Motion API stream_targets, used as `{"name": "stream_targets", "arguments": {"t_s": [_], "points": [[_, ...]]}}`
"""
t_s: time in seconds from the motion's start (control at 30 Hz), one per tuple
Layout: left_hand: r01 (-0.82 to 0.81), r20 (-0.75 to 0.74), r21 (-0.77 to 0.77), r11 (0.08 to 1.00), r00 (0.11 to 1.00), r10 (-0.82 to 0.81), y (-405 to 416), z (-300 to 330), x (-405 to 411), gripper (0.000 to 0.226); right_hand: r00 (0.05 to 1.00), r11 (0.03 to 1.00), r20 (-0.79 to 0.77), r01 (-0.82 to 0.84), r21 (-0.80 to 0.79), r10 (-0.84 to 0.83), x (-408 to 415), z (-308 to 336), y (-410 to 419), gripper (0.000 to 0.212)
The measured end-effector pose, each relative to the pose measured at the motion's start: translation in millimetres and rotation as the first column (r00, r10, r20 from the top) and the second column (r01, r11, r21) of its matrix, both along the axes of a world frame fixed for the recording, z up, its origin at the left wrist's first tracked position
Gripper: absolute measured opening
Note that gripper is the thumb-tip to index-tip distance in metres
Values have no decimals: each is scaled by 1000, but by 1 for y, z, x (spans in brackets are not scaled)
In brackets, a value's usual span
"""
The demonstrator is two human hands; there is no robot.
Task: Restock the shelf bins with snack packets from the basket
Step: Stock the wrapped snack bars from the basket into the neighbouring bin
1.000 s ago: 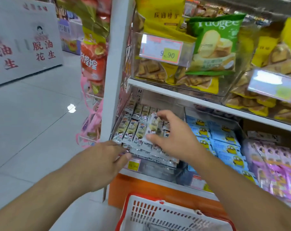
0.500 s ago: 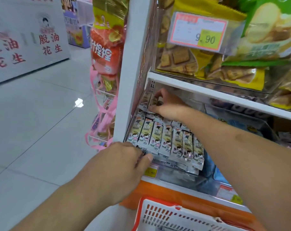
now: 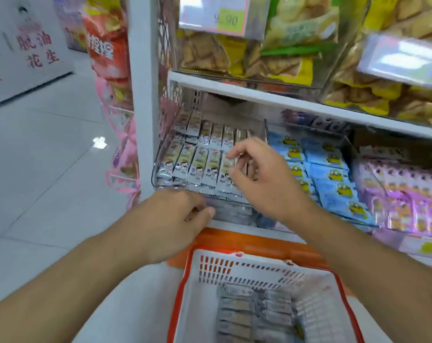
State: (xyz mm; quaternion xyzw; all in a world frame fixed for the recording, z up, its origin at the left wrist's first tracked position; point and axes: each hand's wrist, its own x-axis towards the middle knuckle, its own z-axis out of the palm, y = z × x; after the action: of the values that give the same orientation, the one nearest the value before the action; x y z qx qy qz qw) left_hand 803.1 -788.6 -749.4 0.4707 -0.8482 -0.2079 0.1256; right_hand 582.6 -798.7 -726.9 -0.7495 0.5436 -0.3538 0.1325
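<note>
The snack packets (image 3: 200, 154) lie in two neat rows in the clear shelf bin (image 3: 160, 154), more waiting in the basket (image 3: 210, 268) below. The right hand (image 3: 262, 179) hovers over the front row, fingers loosely curled, holding nothing (best to nudge stragglers flush). The left hand (image 3: 170, 219) grips the bin's front lip. Half a second ago the right hand reached deep to the back row; now it is nearer the front.
</note>
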Motion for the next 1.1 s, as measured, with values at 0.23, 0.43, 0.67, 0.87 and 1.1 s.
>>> {"name": "stream_targets", "arguments": {"t_s": [0.23, 0.43, 0.67, 0.87, 1.1], "points": [[23, 347, 281, 959, 930, -124, 43, -89, -37, 43, 997, 897, -74, 31, 441, 2, -48, -125, 110, 11], [-361, 416, 542, 759, 900, 131, 65, -182, -39, 97, 939, 613, -344, 267, 744, 8, -90, -245, 141, 21], [-532, 450, 578, 619, 841, 302, 72, -230, -59, 119, 979, 538, -203, 190, 821, -36, -75, -321, 114, 72], [-546, 463, 596, 589, 833, 304, 66, -235, -61, 123, 945, 547, -328, 268, 793, 12, -54, -365, 93, 85], [-531, 475, 614, 584, 840, 264, 66, -229, -61, 120, 836, 641, -549, 433, 634, -22, -56, -396, 108, 66]]}}
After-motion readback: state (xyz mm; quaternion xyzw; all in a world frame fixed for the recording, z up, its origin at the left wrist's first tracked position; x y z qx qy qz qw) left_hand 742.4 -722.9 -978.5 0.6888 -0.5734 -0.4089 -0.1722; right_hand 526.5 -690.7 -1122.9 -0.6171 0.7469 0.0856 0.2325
